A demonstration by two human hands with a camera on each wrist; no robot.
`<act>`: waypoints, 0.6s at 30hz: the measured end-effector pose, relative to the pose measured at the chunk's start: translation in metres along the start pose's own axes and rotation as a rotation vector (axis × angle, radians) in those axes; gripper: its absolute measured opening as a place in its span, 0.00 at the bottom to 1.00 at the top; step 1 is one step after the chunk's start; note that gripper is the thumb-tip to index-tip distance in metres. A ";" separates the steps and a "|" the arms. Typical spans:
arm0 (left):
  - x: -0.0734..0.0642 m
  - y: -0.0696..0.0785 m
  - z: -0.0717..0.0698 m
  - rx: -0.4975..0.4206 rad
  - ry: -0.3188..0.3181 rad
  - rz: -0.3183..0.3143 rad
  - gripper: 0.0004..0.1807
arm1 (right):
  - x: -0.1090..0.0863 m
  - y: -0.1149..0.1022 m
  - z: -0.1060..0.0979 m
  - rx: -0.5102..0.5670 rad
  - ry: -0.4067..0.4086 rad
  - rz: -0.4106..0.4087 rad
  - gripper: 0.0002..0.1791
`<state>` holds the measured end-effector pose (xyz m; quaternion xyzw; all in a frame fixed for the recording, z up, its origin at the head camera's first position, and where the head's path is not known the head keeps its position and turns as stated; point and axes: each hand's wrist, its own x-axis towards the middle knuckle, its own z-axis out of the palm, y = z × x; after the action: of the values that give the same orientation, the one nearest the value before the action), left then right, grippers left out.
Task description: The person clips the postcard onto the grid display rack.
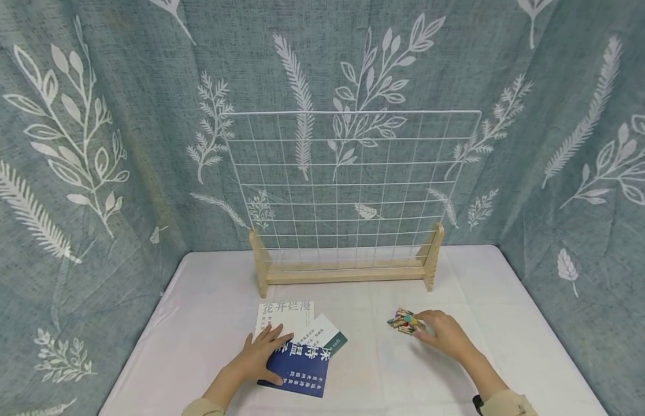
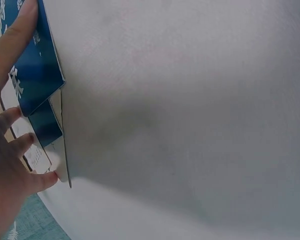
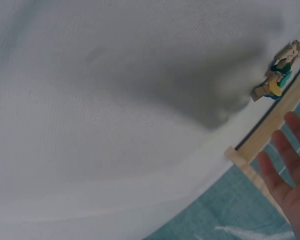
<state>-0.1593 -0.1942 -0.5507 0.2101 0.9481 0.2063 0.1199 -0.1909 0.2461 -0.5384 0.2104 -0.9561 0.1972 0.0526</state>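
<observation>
My left hand [image 1: 256, 353] lies with spread fingers over the left side of several overlapping cards. A dark blue card [image 1: 301, 374] with white lettering lies nearest, and the thumb touches it in the left wrist view. Behind are a white card [image 1: 283, 312] with grey lettering and a tilted white-and-green card [image 1: 322, 330]. My right hand [image 1: 446, 334] is beside a small heap of wooden clothespins [image 1: 404, 319] with coloured decorations. In the right wrist view its fingers [image 3: 285, 150] are extended, apart from the clothespins [image 3: 277, 75]. Part of this hand is outside that view.
At the back of the white-covered table [image 1: 208, 323] stands a white wire grid [image 1: 353, 185], leaning slightly backward in a wooden base [image 1: 348, 276]. Green-grey curtains [image 1: 93, 173] with white leaf prints enclose the table at the back and both sides.
</observation>
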 end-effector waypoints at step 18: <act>-0.005 -0.003 0.004 -0.126 0.009 -0.001 0.49 | 0.001 -0.002 0.007 0.009 -0.033 -0.028 0.18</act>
<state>-0.1548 -0.1972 -0.5546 0.2008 0.9339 0.2664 0.1285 -0.1909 0.2418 -0.5442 0.2271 -0.9530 0.1971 0.0385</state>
